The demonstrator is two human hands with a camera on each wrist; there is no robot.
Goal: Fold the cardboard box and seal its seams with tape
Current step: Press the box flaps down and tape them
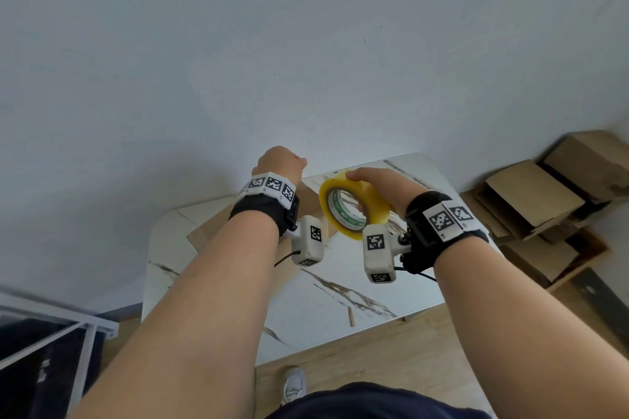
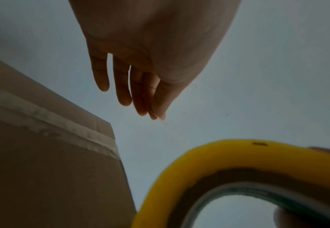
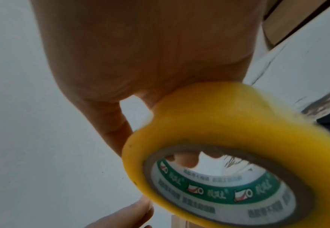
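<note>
My right hand (image 1: 384, 187) grips a yellow roll of tape (image 1: 354, 204) above the table, thumb on its outer face and fingertips inside the core (image 3: 185, 160). The roll (image 3: 218, 138) fills the right wrist view. My left hand (image 1: 279, 163) is raised just left of the roll. Its fingers (image 2: 121, 86) hang straight and close together, the thumb lying against the forefinger, and I see nothing between them. The brown cardboard box (image 1: 211, 231) lies on the table under my left forearm. In the left wrist view the box (image 2: 53, 169) shows a strip of tape (image 2: 43, 128) along one seam.
The white marble-patterned table (image 1: 340, 299) stands against a pale wall, with a small wooden stick (image 1: 350, 316) near its front edge. Several folded cardboard boxes (image 1: 544, 197) are piled on the floor at the right. A white metal frame (image 1: 51, 333) stands at the left.
</note>
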